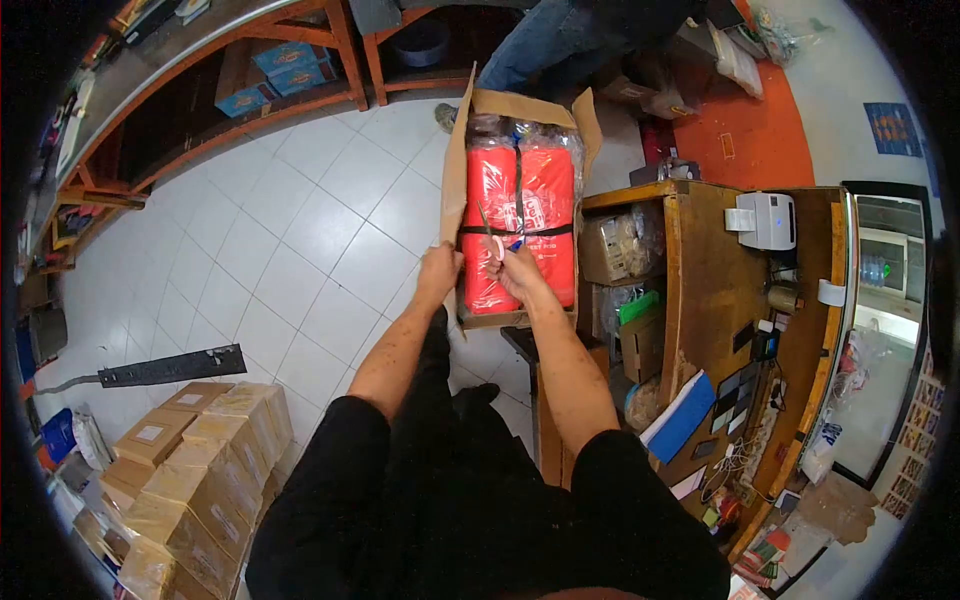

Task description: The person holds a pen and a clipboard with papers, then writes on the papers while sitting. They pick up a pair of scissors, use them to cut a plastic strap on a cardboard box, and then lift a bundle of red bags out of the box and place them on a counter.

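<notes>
A tall cardboard box [454, 170] stands in front of me with its flaps up. Inside lie red packages [546, 185] in clear plastic, with white print on them and black straps [519, 175] crossing over the top. My right hand [516, 272] is closed around a pair of scissors [486, 220], whose blades point away from me above the red packages, close to where the straps cross. At the box's near left edge, my left hand [440, 270] is closed on the cardboard wall.
Beyond the box stands a person in jeans [535, 45]. On the right is a wooden counter [700, 300] with a small white printer [768, 220]. Taped cartons [210, 460] are stacked at lower left, near a black power strip [172, 366] above the tiled floor [300, 230].
</notes>
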A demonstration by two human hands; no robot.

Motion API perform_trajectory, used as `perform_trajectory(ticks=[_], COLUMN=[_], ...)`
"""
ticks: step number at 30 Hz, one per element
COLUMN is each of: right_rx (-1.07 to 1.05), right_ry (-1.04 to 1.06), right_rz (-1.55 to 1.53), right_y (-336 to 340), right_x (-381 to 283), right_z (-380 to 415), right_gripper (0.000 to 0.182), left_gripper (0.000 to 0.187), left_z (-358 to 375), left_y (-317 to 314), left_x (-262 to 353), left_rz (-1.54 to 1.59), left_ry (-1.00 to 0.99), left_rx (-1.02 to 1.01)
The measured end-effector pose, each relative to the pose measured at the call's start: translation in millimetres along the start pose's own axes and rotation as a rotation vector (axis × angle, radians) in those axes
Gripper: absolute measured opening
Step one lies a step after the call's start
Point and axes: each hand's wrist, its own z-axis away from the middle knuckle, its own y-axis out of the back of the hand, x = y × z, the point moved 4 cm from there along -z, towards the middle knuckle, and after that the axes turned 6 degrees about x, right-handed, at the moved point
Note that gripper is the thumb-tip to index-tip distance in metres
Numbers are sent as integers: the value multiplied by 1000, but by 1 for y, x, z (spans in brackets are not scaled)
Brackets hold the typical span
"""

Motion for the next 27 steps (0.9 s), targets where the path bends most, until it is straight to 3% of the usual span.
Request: perform_trajectory(ticks=[4,6,8,10,11,13,14,15,16,17,19,20,22,23,24,26,27], right_rx=[80,115,111,92,206,550,552,747,947,962,1004,1015,1148,1146,1149,1286,1137], right_ry=[117,-20,-2,181,297,852,847,832,810,804,470,470,704,659,646,668,628], right_rz=[80,18,41,156,292,682,689,763,832,833,800,796,1115,1106,1107,899,801], right_y=[-12,-12,-1,14,25,44,61,84,105,120,159,184,205,202,211,254,268], right_x=[-20,-24,-25,-31,-38,-54,-50,-47,-41,-32,-12,2,17,17,20,29,25], right_z=[17,16,12,15,26,55,61,70,79,85,87,77,76,90,90,81,78], right_gripper=[27,25,31,36,31,33,33,36,39,39,37,37,27,21,21,30,30], left_gripper=[23,23,23,23,24,26,28,29,29,28,28,28,30,39,39,50,55], left_z=[14,13,16,20,23,28,27,22,22,23,25,28,44,54,69,110,125], left_y=[32,33,38,41,45,53,55,47,43,35,17,10,-9,-26,-37,-55,-59], left_x=[-32,-40,-41,-37,-29,-2,8,13,20,32,58,66,86,92,97,101,98], left_rz=[190,210,210,204,201,161,120,-12,-8,-117,-329,-325,-127,-81,-81,-372,-479], left_ry=[29,9,49,73,89,103,105,-35,-36,-66,-135,-144,-361,-394,-392,-298,-241], left_rx=[134,135,161,166,170,209,253,363,355,307,216,210,101,-91,-102,-197,-196])
